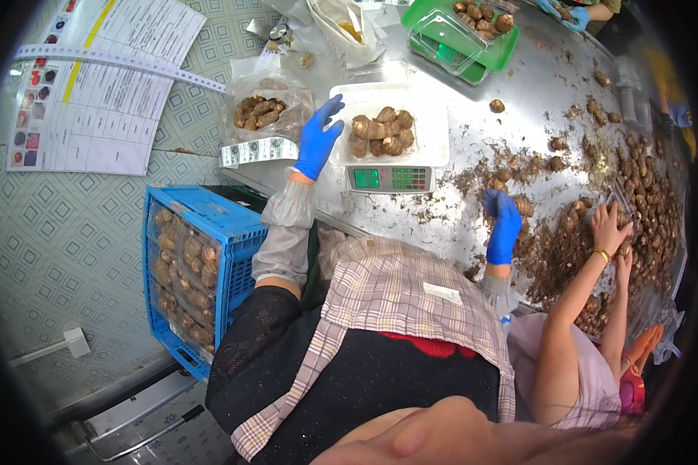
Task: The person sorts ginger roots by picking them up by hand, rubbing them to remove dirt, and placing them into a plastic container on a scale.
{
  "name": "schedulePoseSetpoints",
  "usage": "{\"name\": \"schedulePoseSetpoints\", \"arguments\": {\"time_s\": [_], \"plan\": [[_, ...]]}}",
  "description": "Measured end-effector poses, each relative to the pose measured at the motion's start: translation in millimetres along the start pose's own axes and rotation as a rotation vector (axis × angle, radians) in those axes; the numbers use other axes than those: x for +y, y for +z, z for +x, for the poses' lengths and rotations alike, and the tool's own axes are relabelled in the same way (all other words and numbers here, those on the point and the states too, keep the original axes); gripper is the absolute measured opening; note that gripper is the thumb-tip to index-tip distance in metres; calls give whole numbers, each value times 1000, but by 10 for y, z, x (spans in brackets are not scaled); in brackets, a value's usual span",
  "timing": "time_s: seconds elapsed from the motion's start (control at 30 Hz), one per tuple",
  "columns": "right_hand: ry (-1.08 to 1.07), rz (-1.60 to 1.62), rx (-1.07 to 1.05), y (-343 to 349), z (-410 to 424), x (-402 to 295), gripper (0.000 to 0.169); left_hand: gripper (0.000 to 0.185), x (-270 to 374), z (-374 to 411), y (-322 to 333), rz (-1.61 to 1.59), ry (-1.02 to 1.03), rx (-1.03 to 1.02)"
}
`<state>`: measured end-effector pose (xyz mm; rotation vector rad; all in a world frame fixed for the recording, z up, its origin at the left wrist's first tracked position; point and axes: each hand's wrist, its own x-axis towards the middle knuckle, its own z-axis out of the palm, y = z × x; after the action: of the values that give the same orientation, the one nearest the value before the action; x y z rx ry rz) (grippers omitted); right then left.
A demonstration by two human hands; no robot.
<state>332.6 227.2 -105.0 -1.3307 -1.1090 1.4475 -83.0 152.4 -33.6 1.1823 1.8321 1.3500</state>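
Note:
My left hand point(320, 136), in a blue glove, is raised beside the left edge of a digital scale with a white tray point(436, 139); its fingers are apart with nothing in them. On that tray a clear plastic container holds several brown taro corms point(384, 131). Below the tray is the scale's lit keypad panel point(391, 179). My right hand point(503, 224), also blue-gloved, is bent over the metal table point(453, 215) at the near end of some loose taro corms point(523, 205); whether its fingers hold one cannot be told. A plastic bag of small corms point(260, 113) lies left of the scale.
A blue crate point(241, 232) of packed taro stands at the left. Green trays point(509, 55) with a clear container are at the top. A big taro heap point(651, 197) covers the right side, where a co-worker's bare hands point(611, 229) are. A gloved co-worker's hand point(576, 18) is at top right.

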Motion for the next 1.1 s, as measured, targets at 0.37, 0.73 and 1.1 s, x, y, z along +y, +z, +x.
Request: {"name": "schedulePoseSetpoints", "arguments": {"time_s": [0.37, 0.73, 1.1], "plan": [[-360, -452, -542, 1456, 282, -759, 44, 62, -297, -70, 287, 191, 75, -56], [-810, -928, -475, 2353, 507, -542, 25, 67, -243, -252, 350, 422, 231, 192], [-785, -953, -392, 2497, 398, -571, 22, 30, -176, 135, 323, 879, 247, 148]]}}
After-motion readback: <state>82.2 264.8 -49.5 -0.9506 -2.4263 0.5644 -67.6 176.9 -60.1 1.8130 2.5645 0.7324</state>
